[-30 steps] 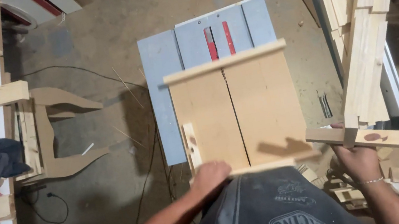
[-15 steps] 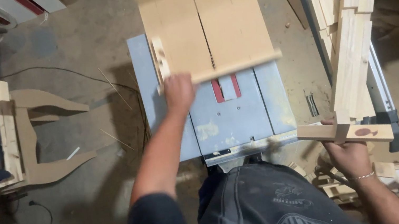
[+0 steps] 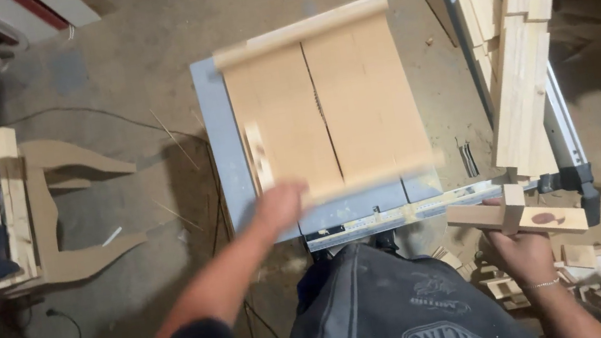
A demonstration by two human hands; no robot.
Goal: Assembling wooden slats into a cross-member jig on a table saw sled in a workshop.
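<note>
At twelve o'clock, I see my left hand (image 3: 280,204) flat against the wooden sled (image 3: 328,112) atop the table saw (image 3: 221,149). At four o'clock, my right hand (image 3: 520,245) grips a wood offcut (image 3: 513,214); the leaning stacked boards (image 3: 519,78) could topple if bumped.

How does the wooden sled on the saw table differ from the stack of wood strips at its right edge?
The wooden sled is one wide flat panel with a slit down its middle; the stack of wood strips is many narrow pieces, loosely piled. The left hand rests on the sled; nothing touches the stack. Both are pale bare wood.

left hand (image 3: 279,202) on wooden sled (image 3: 327,108) | right hand (image 3: 522,246) grips wood block (image 3: 515,214)
</note>
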